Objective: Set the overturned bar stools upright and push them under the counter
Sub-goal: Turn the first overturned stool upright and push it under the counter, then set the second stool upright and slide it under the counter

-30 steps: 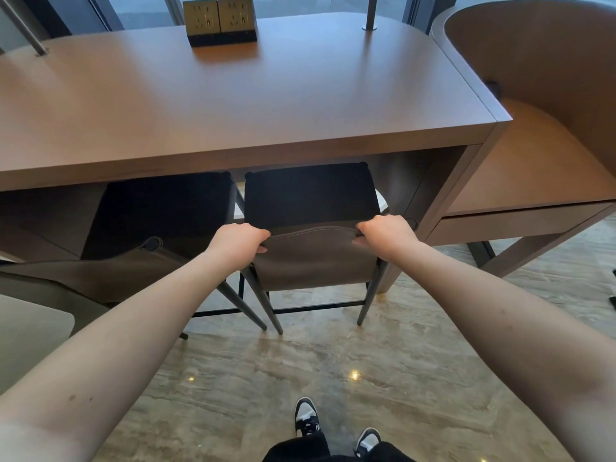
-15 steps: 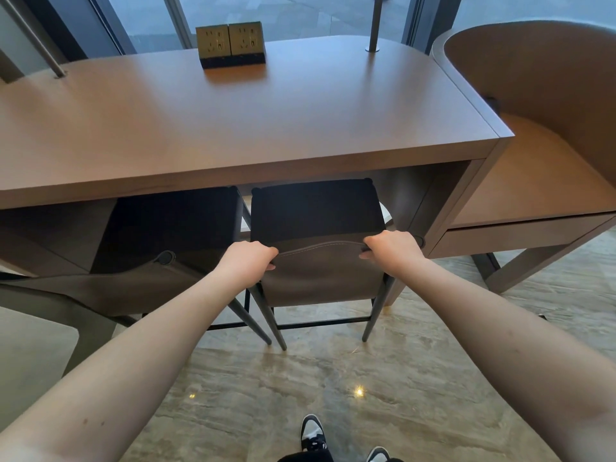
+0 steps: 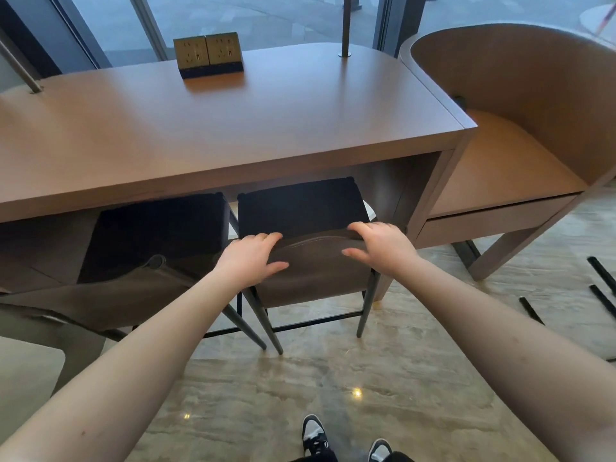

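Head view, near to far: your left hand (image 3: 251, 255) and right hand (image 3: 378, 245) lie with fingers spread and relaxed on the backrest of the right stool (image 3: 316, 271), pinching nothing. It stands upright beside the left stool (image 3: 156, 228), seat under the counter (image 3: 233, 128). Pushing looks finished; next, lift both hands clear.

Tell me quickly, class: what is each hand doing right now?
Left hand: open, fingers straight, resting on the stool backrest's top edge.
Right hand: open, fingers spread, resting on the same backrest.
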`<state>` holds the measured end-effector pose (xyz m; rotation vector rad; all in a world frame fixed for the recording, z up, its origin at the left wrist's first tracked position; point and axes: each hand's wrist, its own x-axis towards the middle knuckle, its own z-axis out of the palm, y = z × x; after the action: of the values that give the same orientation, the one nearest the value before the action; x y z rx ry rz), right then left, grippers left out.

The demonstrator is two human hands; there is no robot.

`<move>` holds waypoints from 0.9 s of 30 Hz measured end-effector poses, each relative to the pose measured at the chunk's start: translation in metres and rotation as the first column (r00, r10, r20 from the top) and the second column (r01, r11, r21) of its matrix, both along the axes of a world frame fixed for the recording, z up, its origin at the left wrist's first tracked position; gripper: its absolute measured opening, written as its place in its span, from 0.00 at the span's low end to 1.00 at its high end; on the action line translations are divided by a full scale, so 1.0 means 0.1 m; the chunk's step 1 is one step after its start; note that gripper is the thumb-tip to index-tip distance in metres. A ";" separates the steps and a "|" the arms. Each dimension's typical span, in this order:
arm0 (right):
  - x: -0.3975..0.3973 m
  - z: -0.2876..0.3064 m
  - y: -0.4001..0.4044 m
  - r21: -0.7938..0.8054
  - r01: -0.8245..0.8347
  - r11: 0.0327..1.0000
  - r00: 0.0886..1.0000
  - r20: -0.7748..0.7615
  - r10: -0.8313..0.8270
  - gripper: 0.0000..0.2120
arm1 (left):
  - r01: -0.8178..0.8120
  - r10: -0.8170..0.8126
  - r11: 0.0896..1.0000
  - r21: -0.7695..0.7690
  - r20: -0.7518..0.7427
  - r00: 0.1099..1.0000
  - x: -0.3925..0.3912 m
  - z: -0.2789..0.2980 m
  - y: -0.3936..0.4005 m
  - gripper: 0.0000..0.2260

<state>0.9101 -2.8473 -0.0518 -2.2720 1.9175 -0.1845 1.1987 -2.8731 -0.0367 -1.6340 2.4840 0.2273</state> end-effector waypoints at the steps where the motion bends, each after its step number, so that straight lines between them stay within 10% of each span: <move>1: -0.02 0.03 0.10 -0.018 0.023 1.000 0.998 0.056 -0.022 0.29 | 0.023 -0.026 0.999 -0.041 -0.079 0.997 -0.07 0.04 0.05 0.31; 10: -0.59 0.15 1.29 -0.042 0.392 0.919 0.780 0.545 -0.308 0.32 | 0.329 -0.398 0.916 -0.228 -0.444 0.802 -1.25 0.30 0.62 0.35; 19: -1.30 0.40 3.13 -0.176 0.702 0.690 0.422 0.883 -0.204 0.43 | 0.536 -0.509 0.784 -0.312 -0.818 0.269 -2.56 0.50 1.62 0.37; 27: -2.01 0.80 5.13 -0.252 0.865 0.433 0.382 0.891 -0.245 0.43 | 0.712 -0.527 0.568 -0.412 -0.847 -0.070 -3.89 0.88 3.20 0.42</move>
<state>0.7093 -2.3347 0.0281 -1.0216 2.1920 -1.9643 0.8093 -2.5527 0.0510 0.2446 3.4751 1.6092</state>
